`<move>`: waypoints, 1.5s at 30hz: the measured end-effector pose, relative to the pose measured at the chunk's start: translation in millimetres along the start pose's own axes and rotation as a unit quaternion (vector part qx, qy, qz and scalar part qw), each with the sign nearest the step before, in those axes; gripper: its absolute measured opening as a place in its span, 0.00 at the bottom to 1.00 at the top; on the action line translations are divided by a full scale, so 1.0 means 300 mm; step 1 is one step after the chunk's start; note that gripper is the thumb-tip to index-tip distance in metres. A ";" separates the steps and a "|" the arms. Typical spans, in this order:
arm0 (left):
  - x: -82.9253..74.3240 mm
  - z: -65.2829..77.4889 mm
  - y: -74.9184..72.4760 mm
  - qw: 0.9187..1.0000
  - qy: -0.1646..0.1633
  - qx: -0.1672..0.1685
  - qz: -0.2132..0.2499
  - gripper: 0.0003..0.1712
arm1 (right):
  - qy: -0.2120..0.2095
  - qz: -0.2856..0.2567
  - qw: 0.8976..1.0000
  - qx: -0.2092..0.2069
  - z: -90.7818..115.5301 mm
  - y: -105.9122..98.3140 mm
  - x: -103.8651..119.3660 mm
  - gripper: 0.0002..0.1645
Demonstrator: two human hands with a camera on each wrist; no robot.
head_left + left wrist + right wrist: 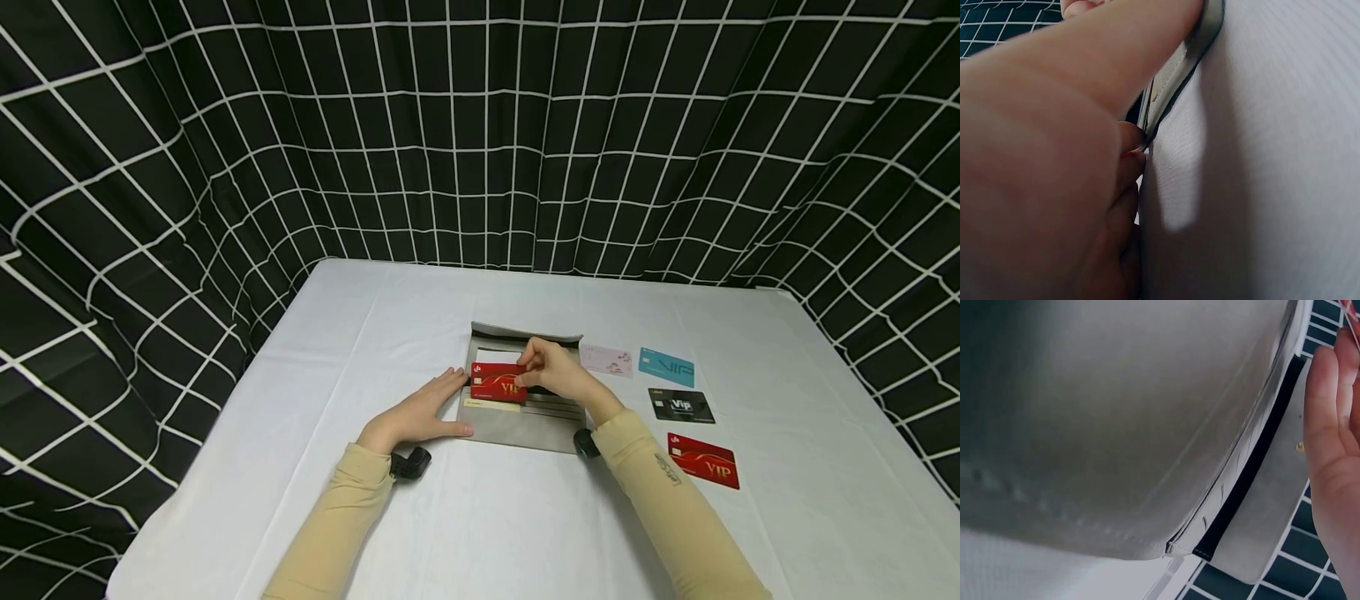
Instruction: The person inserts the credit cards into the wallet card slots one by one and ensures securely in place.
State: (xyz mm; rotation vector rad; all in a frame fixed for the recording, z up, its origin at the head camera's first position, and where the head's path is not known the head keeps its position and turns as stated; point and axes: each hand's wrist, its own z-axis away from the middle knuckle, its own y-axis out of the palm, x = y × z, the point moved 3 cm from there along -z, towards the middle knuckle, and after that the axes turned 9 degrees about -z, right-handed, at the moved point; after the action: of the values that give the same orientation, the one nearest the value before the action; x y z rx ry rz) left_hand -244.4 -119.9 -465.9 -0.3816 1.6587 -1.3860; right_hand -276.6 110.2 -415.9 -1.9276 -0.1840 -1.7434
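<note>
A grey wallet (487, 425) lies unfolded on the white table, with card slots inside and a pale card edge showing in the lower left slot. My right hand (558, 373) pinches a red VIP card (495, 382) by its right end, above the wallet's left half. In the right wrist view, this hand (1341, 431) is at the right edge, beside the wallet (1147, 425). My left hand (420, 412) rests at the wallet's left side, fingers extended to its edge and thumb at the lower left corner. The left wrist view shows its fingertips against the wallet edge (1169, 94).
Right of the wallet lie a pink card (607, 360), a blue VIP card (666, 367), a black Vip card (681, 406) and another red VIP card (703, 460). Black curtains (465, 125) with white grid lines surround the table (360, 333) behind and at both sides.
</note>
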 end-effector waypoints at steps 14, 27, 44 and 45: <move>-0.002 0.000 -0.004 1.000 -0.007 0.002 0.008 0.54 | 0.028 0.057 0.998 0.005 -0.043 0.021 -0.037 0.14; 0.002 0.000 0.002 1.000 -0.017 0.002 0.007 0.54 | 0.040 0.074 0.996 0.010 -0.044 0.029 -0.046 0.15; 0.009 -0.006 0.009 1.000 -0.011 -0.002 0.002 0.53 | 0.028 0.103 0.994 0.020 -0.028 0.031 -0.043 0.14; 0.010 -0.006 0.009 1.000 -0.011 -0.001 0.002 0.53 | 0.028 0.115 0.993 0.017 -0.029 0.033 -0.044 0.14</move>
State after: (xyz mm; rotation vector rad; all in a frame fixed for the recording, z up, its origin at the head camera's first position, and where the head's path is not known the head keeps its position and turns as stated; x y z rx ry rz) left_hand -246.4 -120.1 -469.8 -0.3927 1.6435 -1.3723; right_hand -282.0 101.1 -431.0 -1.7951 0.0272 -1.6291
